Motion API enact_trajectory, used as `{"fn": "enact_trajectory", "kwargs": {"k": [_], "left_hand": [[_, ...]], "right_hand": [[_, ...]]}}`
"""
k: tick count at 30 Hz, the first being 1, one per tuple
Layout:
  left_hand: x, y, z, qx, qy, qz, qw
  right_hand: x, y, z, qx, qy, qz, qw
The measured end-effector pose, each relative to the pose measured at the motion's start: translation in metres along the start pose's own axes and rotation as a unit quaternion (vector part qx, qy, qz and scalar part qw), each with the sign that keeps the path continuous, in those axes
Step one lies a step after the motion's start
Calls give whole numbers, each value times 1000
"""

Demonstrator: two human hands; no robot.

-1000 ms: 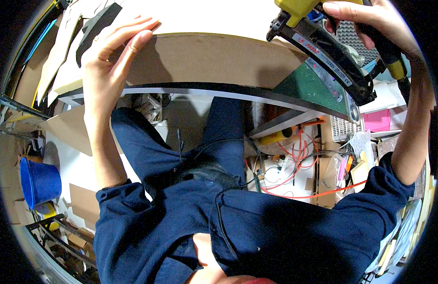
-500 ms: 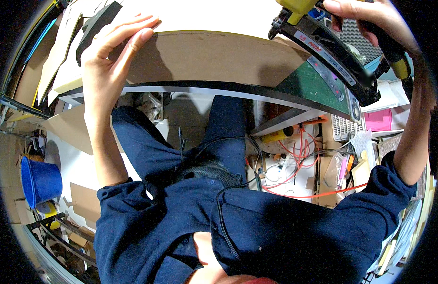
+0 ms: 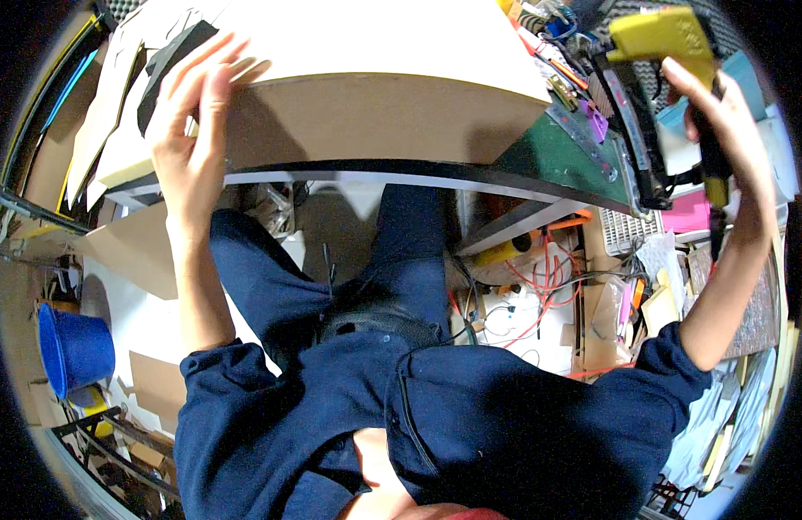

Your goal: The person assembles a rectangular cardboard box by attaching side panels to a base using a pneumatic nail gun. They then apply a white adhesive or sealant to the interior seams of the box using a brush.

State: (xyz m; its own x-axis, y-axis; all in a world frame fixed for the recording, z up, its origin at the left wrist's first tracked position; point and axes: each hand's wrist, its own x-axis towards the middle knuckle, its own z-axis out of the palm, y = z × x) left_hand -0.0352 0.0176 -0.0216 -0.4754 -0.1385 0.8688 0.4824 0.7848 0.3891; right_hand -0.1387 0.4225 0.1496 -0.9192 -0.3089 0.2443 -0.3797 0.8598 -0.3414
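My right hand [image 3: 721, 113] is wrapped round the handle of a yellow and black nail gun [image 3: 665, 35], held up at the right above the table's corner. The gun's long black magazine points down toward me. My left hand [image 3: 193, 113] is over the left part of the table, its fingers stretched out and apart, slightly blurred, with nothing visible in them. Beside it lies a black angular block [image 3: 171, 65]. A large white panel [image 3: 375, 39] covers the middle of the table, with a brown surface [image 3: 375, 117] along its near side.
A green mat [image 3: 557, 143] lies at the table's right corner, near loose tools and pens. Red and black cables [image 3: 548, 277] tangle below right. A blue bucket [image 3: 76, 347] stands at the lower left. Sheets of board [image 3: 115, 104] lean at the far left.
My right hand has swung the nail gun rightward, away from the white panel, turning its magazine more upright. My left hand has drawn back slightly left, its fingers spreading.
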Motion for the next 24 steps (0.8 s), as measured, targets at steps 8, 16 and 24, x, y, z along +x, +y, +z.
{"fn": "enact_trajectory", "kwargs": {"k": [8, 16, 24], "left_hand": [[-24, -49, 7, -221, 82, -340, 910], [-19, -29, 11, -223, 97, -373, 895], [-23, -30, 12, -224, 83, -383, 892]], "right_hand": [[-34, 53, 114, -157, 183, -49, 969], [-32, 55, 186, -267, 177, -82, 944], [-21, 51, 200, -125, 126, -83, 981]]}}
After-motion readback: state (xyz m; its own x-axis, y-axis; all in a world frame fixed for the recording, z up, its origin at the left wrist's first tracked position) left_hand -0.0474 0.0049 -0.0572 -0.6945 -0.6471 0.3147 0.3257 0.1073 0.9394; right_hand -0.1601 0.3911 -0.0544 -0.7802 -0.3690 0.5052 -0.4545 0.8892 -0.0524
